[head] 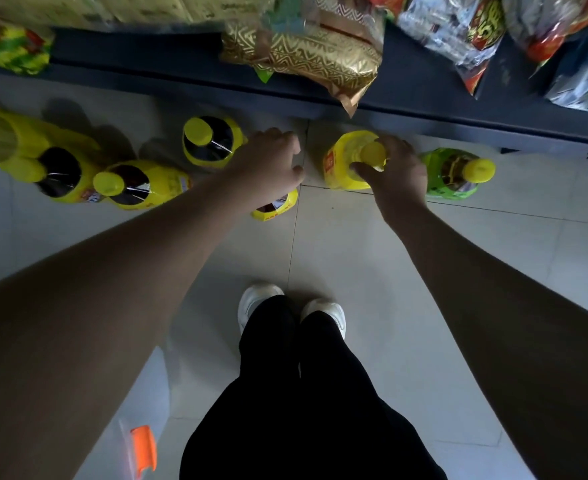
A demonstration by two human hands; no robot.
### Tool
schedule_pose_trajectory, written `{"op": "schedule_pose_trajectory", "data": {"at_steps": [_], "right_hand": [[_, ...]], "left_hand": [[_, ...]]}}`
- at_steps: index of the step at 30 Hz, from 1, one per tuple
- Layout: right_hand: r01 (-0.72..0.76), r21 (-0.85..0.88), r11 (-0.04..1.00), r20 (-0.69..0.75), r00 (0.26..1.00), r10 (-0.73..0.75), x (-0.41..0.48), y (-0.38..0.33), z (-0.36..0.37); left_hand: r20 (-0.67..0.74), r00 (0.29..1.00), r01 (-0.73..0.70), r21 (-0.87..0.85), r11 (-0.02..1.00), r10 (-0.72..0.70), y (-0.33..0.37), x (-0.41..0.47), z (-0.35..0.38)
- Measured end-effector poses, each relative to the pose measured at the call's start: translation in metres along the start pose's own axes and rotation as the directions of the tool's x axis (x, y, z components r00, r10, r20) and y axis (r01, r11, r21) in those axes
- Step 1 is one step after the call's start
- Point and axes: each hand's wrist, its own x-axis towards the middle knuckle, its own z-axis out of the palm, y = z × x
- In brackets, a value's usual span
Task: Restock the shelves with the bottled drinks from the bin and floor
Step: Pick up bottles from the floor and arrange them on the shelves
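Several yellow-capped drink bottles stand on the tiled floor in front of the dark shelf base [424,95]. My right hand [394,174] grips the neck and cap of a yellow bottle [342,164]. My left hand [271,164] curls down over another yellow-labelled bottle [275,207], whose top it hides; only the bottle's lower edge shows. A dark-drink bottle [211,142] stands just left of my left hand. A green-labelled bottle [458,173] stands right of my right hand. Two more dark bottles [136,185] [60,174] stand further left.
Snack bags [306,53] hang over the shelf edge above the bottles. A clear bin with an orange latch [143,448] sits at the lower left by my leg. My feet in white shoes [261,306] stand on the tiles behind the bottles.
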Motion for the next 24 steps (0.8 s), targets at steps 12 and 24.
{"op": "schedule_pose_trajectory", "data": {"at_steps": [12,24], "right_hand": [[-0.022,0.045,0.999,-0.044,0.999,0.024,-0.011,-0.001,-0.003],[-0.001,0.139,0.990,-0.074,0.997,0.012,-0.087,-0.032,-0.081]], "left_hand": [[0.012,1.000,0.009,-0.002,1.000,-0.009,0.006,-0.007,-0.005],[-0.021,0.997,0.076,-0.015,0.997,-0.076,0.041,-0.086,-0.060]]}}
